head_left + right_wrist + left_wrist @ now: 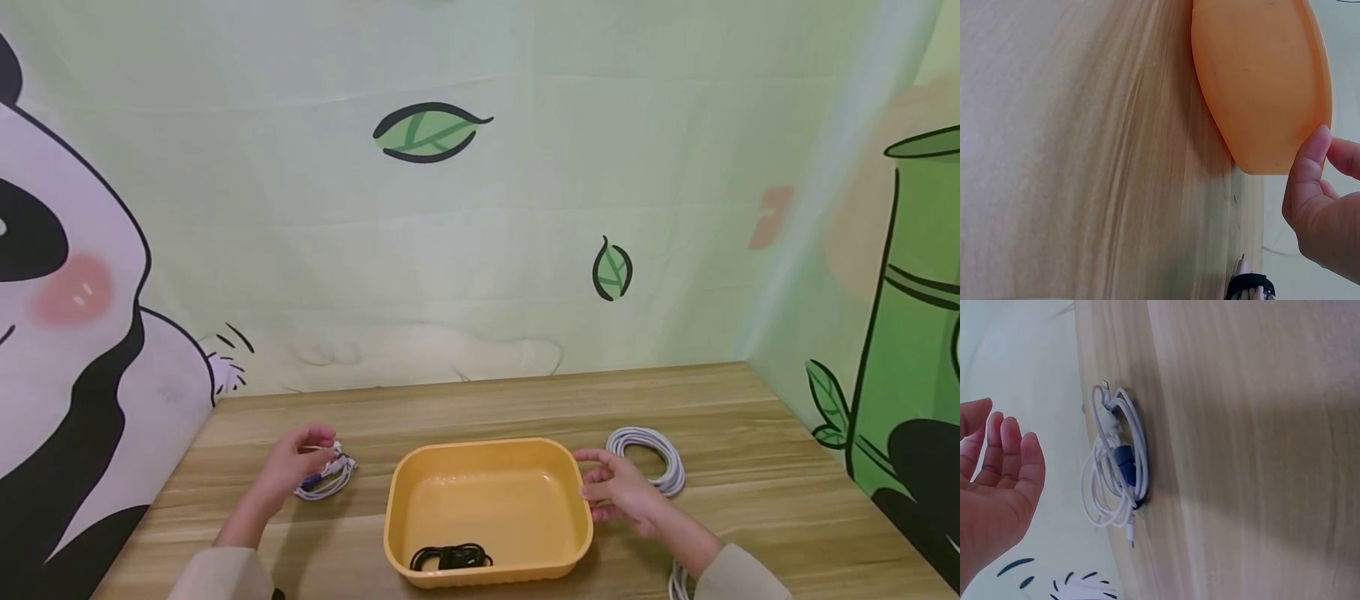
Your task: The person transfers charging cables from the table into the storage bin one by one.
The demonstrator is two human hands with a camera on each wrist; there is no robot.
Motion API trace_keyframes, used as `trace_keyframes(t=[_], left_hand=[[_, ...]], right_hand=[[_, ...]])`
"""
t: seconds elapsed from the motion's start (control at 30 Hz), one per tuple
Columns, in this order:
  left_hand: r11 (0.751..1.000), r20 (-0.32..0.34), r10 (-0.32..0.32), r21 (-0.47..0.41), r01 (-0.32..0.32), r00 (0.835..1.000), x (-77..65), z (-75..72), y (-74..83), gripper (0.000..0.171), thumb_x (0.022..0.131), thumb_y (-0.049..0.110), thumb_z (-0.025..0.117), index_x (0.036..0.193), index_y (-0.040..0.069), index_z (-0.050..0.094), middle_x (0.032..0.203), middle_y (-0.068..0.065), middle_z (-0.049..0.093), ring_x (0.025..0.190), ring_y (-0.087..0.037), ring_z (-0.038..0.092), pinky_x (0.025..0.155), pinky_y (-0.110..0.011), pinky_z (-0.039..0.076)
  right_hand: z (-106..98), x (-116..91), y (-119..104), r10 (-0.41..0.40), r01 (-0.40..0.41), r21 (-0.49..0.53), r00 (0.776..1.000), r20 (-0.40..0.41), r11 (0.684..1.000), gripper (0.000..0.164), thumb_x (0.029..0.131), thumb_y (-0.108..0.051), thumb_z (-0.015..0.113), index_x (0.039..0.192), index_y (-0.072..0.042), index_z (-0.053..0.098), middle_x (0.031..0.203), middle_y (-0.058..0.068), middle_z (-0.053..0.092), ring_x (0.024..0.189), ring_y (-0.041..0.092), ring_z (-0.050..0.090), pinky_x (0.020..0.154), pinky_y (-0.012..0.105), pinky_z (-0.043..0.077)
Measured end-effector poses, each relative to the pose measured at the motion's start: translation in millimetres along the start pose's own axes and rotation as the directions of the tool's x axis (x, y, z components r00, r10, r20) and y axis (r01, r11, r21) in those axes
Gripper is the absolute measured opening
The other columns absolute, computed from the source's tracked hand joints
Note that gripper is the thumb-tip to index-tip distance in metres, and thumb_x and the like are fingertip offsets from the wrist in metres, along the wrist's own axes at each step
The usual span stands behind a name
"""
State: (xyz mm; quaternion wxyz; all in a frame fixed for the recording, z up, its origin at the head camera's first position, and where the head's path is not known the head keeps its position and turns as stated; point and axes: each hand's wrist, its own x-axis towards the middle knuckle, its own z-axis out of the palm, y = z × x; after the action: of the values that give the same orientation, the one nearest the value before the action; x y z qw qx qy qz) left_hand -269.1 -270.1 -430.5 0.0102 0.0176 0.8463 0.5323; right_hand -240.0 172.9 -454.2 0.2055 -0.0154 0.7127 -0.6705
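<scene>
A yellow plastic tray (487,492) stands on the table, with a bundled black cable (452,557) lying inside near its front wall. My right hand (622,493) pinches the tray's right rim; in the right wrist view its thumb lies against the outer wall (1260,87). On the left, a coiled white cable (1113,469) with a blue part and metal plug ends rests on the wood. My left hand (296,467) hovers beside and above this cable, fingers loosely bent and holding nothing. The left wrist view shows a gap between that hand and the cable.
A grey-white cable coil (651,458) lies behind my right hand. Part of another pale cable (678,579) shows below my right forearm. The wooden table (360,417) ends at a printed cloth wall (480,250) with a panda and leaves.
</scene>
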Motion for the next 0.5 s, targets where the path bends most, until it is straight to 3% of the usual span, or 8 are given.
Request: trace_keyframes(t=[0.27, 0.5], left_hand=[[0.998, -0.091, -0.059, -0.009, 0.058, 0.994, -1.8, -6.9, -8.7, 0.031, 0.082, 0.001, 0.053, 0.111, -0.010, 0.047, 0.096, -0.009, 0.057, 0.072, 0.003, 0.050, 0.064, -0.025, 0.047], [0.997, -0.137, -0.078, -0.001, 0.078, 0.987, -2.7, -10.0, -15.4, 0.035, 0.083, 0.004, 0.054, 0.114, -0.011, 0.045, 0.102, -0.016, 0.056, 0.075, 0.005, 0.049, 0.070, -0.025, 0.048]], right_hand=[[0, -1, -1, 0.001, -0.001, -0.004, 1.000, 0.006, 1.000, 0.058, 0.079, 0.001, 0.057, 0.130, 0.000, 0.030, 0.086, 0.006, 0.050, 0.060, 0.010, 0.051, 0.052, 0.022, 0.047], [0, -1, -1, 0.001, -0.001, -0.004, 1.000, 0.002, 1.000, 0.058, 0.079, 0.001, 0.057, 0.130, 0.000, 0.031, 0.084, 0.004, 0.049, 0.059, 0.010, 0.051, 0.051, 0.022, 0.046]])
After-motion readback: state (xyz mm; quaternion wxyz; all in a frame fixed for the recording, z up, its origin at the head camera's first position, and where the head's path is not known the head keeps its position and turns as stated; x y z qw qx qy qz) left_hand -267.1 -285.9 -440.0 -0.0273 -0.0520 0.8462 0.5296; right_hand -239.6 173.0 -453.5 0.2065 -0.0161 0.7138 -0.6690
